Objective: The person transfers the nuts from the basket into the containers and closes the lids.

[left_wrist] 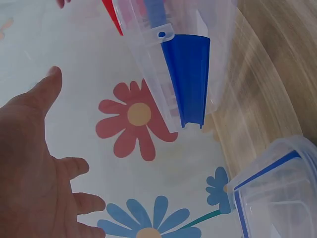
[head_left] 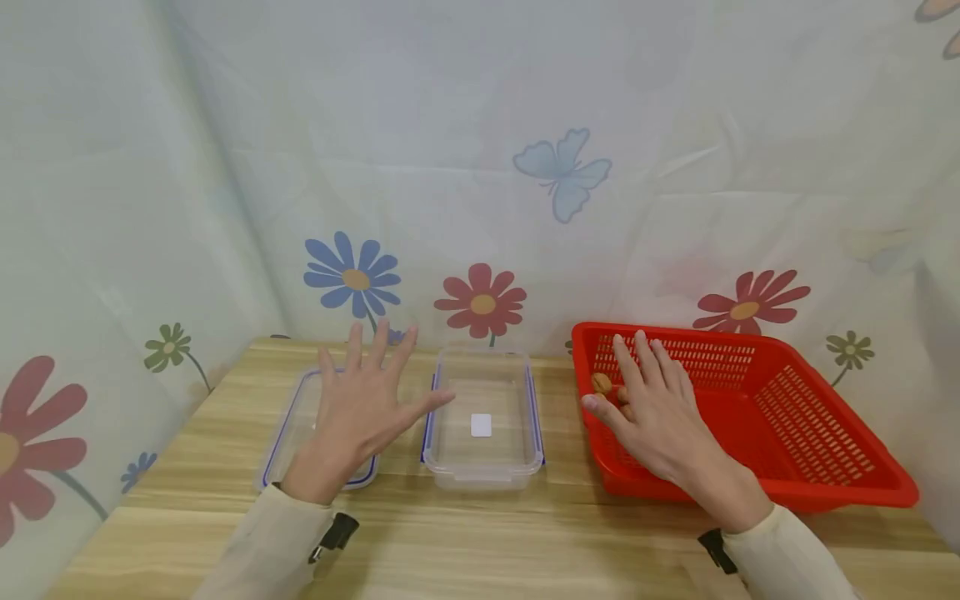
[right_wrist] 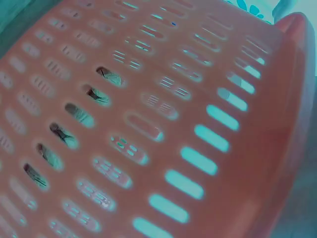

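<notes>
My left hand (head_left: 360,417) hovers with fingers spread over the clear lid (head_left: 281,446) with a blue seal, holding nothing; in the left wrist view the hand (left_wrist: 44,163) shows at the left, apart from the clear box (left_wrist: 223,59) with its blue clasp. My right hand (head_left: 660,417), fingers extended, is above the left part of the red basket (head_left: 780,492), empty. Several walnuts (head_left: 602,383) lie in the basket, partly hidden by that hand. The right wrist view shows the slotted basket wall (right_wrist: 168,119) close up, and no hand.
Between the hands stands the clear box (head_left: 483,475) with blue side clasps and a white square in it. The wooden table (head_left: 480,542) runs back to a curtain (head_left: 450,208) printed with flowers and a butterfly.
</notes>
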`<state>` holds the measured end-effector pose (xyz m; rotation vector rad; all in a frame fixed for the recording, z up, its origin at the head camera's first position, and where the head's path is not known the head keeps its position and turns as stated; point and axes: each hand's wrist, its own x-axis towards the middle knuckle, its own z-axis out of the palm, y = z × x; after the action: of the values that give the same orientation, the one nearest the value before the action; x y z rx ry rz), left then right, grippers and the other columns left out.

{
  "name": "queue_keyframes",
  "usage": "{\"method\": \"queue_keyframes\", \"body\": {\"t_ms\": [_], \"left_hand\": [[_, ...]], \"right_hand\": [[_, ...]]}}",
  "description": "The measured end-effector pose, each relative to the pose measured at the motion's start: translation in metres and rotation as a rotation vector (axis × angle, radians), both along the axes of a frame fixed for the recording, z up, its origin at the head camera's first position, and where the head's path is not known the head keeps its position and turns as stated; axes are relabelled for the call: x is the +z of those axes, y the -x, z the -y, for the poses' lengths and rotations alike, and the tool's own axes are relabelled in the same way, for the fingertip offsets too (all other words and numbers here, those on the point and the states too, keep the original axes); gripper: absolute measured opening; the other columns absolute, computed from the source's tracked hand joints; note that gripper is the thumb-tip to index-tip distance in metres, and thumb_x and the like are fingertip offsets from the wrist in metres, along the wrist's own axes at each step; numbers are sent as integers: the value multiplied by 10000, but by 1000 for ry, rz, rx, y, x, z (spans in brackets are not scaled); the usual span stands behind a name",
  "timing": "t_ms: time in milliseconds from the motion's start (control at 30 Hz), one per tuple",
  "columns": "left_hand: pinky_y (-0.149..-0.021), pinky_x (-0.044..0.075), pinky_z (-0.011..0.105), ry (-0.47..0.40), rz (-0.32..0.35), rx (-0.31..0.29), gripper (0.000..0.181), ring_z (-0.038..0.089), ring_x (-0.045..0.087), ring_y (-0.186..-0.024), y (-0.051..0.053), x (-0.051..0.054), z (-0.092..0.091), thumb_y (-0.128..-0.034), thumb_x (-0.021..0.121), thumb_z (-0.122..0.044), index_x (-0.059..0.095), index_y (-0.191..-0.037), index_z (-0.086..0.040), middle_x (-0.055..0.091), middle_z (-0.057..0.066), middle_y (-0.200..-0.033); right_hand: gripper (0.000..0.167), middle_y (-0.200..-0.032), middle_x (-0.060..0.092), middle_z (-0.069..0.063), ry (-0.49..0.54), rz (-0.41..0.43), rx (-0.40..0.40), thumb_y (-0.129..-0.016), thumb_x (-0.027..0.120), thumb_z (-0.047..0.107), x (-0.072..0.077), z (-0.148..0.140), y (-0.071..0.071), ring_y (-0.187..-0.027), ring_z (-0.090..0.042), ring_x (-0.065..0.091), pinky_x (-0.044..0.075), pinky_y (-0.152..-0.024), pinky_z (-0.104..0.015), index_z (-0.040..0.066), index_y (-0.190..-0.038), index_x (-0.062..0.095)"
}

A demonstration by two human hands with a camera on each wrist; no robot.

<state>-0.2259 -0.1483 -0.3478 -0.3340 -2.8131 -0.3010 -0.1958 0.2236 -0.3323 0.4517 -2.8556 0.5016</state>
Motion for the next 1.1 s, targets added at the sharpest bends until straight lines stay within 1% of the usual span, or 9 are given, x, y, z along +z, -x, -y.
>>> {"method": "queue_keyframes", "body": {"t_ms": [200, 400, 533, 633, 767, 867, 967, 1033, 1100], "left_hand": [[-1151, -44, 834, -6, 5, -2, 1077, 503, -7, -1587, 0, 1, -1, -893, 447, -896, 224, -1713, -235, 126, 193, -1750], [-1145, -105, 816, -35, 10, -5, 1074, 492, -31, -1589, 2, 4, -3, -890, 457, -895, 216, -1715, -251, 96, 177, -1759], [-1148, -70, 828, -27, -8, -8, 1080, 509, 19, -1585, 4, 8, -4, -888, 452, -901, 218, -1714, -245, 110, 185, -1755], [-1150, -20, 839, -55, -14, -23, 1077, 518, 51, -1581, 8, 13, -3, -899, 494, -870, 198, -1718, -236, 125, 185, -1753], [-1154, 42, 842, -172, 13, -59, 1069, 516, 67, -1580, 15, 18, -1, -921, 583, -779, 143, -1725, -229, 125, 177, -1754], [-1187, 100, 798, -283, 32, -100, 1074, 503, 110, -1580, 20, 20, 2, -921, 636, -729, 144, -1724, -212, 146, 176, -1752], [-1221, 170, 731, -395, 43, -143, 1088, 446, 164, -1588, 26, 17, 3, -905, 698, -689, 170, -1721, -200, 183, 147, -1751], [-1234, 197, 693, -471, 62, -165, 1101, 399, 178, -1595, 30, 15, 3, -891, 740, -664, 179, -1719, -205, 194, 114, -1754], [-1230, 228, 681, -542, 92, -176, 1112, 367, 190, -1597, 33, 12, 2, -880, 784, -623, 178, -1719, -216, 201, 78, -1755]], "right_hand": [[994, -1752, -1, -245, -4, 18, 11, -1033, 535, 636, 7, -3, -1, -1574, -512, 6, 9, -1240, -711, 51, -1703, 91], [986, -1749, 16, -252, -18, 9, 23, -1036, 565, 596, 17, -10, -1, -1575, -507, 19, 43, -1242, -710, 55, -1705, 82], [976, -1746, 24, -259, -24, 8, 27, -1037, 585, 572, 28, -19, -1, -1572, -505, 39, 51, -1238, -719, 62, -1706, 89], [988, -1750, 14, -245, -27, 38, 44, -1028, 614, 564, 39, -27, -1, -1566, -513, 56, 68, -1222, -744, 90, -1712, 82], [1005, -1758, 3, -218, -20, 100, 82, -1013, 660, 538, 56, -40, 2, -1559, -523, 72, 138, -1162, -815, 142, -1721, 66], [991, -1753, 38, -225, -3, 137, 106, -1012, 681, 514, 68, -50, 6, -1549, -531, 98, 201, -1117, -845, 152, -1722, 92], [957, -1737, 142, -232, 17, 157, 127, -1014, 692, 498, 77, -62, 13, -1537, -521, 175, 259, -1111, -827, 133, -1715, 154], [925, -1720, 220, -229, 25, 163, 136, -1018, 688, 498, 83, -69, 19, -1517, -515, 250, 294, -1107, -810, 124, -1707, 197], [871, -1693, 299, -223, 42, 155, 147, -1029, 686, 469, 85, -76, 26, -1483, -500, 335, 330, -1104, -789, 109, -1693, 254]]}}
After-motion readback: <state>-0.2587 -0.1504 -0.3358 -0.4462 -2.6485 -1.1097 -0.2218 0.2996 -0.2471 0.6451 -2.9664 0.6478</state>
